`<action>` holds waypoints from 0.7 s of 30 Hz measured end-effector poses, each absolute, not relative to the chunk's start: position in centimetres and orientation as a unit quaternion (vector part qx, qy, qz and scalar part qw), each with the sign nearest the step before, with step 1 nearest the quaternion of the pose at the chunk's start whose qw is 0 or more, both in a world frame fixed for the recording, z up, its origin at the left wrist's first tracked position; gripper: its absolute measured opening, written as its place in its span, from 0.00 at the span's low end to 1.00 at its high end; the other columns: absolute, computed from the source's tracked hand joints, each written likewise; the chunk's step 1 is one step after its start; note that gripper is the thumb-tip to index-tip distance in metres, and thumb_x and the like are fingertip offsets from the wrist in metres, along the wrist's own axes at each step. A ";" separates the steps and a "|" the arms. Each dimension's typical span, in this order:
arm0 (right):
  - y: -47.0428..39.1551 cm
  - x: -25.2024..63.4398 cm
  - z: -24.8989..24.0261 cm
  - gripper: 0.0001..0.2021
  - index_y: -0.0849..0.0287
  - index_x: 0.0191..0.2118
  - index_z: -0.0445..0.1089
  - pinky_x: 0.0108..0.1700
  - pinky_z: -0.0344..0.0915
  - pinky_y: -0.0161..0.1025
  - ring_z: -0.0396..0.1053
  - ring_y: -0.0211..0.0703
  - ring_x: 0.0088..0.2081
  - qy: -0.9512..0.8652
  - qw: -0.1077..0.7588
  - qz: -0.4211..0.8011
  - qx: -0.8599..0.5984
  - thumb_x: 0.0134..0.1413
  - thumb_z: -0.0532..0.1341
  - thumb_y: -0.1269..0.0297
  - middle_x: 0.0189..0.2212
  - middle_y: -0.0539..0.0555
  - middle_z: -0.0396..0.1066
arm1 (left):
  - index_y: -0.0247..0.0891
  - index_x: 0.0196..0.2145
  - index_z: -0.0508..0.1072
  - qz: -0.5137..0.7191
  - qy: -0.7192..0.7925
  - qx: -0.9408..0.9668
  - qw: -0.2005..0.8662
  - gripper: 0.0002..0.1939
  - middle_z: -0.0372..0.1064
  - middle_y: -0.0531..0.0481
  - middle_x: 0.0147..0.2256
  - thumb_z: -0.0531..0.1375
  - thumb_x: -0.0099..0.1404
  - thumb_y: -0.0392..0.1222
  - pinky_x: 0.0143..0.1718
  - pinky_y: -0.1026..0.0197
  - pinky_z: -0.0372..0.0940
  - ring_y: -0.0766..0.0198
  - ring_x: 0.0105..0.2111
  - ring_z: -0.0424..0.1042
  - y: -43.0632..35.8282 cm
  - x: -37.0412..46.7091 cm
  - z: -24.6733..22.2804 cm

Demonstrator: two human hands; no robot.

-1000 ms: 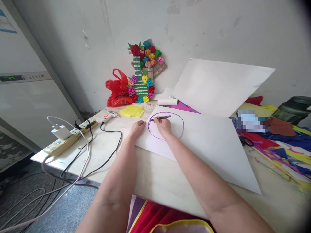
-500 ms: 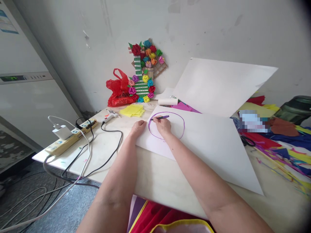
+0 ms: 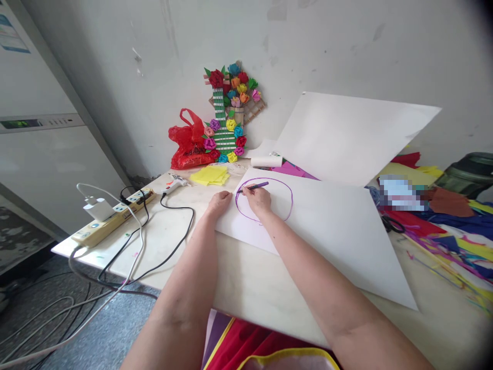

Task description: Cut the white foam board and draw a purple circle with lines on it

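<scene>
A purple marker (image 3: 259, 186) is gripped in my right hand (image 3: 260, 199), its tip at the left side of a purple circle (image 3: 291, 198) drawn on a large white sheet (image 3: 327, 231). The outline looks doubled on the left. My left hand (image 3: 220, 203) is closed at the sheet's left edge, fingers curled onto that edge; the fingertips are partly hidden. Behind the sheet, a second white panel (image 3: 354, 133) slants up toward the wall.
Left of my hands lie yellow paper squares (image 3: 211, 176), a hot glue gun (image 3: 175, 184) with its cord, and a power strip (image 3: 96, 231). A flower-covered guitar craft (image 3: 225, 139) and red bag (image 3: 188, 146) stand behind. Scissors (image 3: 393, 224) and coloured scraps (image 3: 454, 239) lie right.
The marker's back end has risen very slightly as its tip stays near the circle's left side. My left hand and the sheet have not moved.
</scene>
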State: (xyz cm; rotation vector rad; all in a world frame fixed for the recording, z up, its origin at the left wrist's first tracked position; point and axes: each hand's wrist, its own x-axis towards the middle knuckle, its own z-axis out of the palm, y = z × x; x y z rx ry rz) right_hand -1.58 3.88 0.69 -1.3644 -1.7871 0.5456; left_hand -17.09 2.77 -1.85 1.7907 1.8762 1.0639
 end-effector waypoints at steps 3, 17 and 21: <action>3.8 -1.6 0.9 0.17 0.56 0.31 0.73 0.42 0.61 0.33 0.71 0.40 0.38 -0.708 0.399 0.223 -0.539 0.52 0.53 0.52 0.30 0.52 0.75 | 0.34 0.26 0.71 0.378 0.660 0.625 0.175 0.18 0.67 0.49 0.24 0.49 0.56 0.49 0.30 0.62 0.59 0.62 0.28 0.64 2.9 -17.2 -2.0; 3.0 -1.4 1.7 0.16 0.58 0.25 0.73 0.41 0.61 0.34 0.71 0.41 0.35 -0.694 0.400 0.252 -0.543 0.50 0.54 0.54 0.24 0.53 0.74 | 0.35 0.26 0.71 0.386 0.659 0.617 0.190 0.17 0.67 0.50 0.24 0.50 0.55 0.49 0.29 0.63 0.58 0.63 0.27 0.63 2.6 -17.1 -1.7; 3.0 -1.3 1.8 0.16 0.59 0.27 0.72 0.39 0.62 0.32 0.71 0.39 0.33 -0.666 0.430 0.286 -0.538 0.50 0.53 0.53 0.24 0.52 0.74 | 0.34 0.26 0.71 0.390 0.655 0.617 0.194 0.18 0.67 0.50 0.24 0.49 0.55 0.50 0.29 0.64 0.58 0.63 0.28 0.63 2.6 -17.1 -1.7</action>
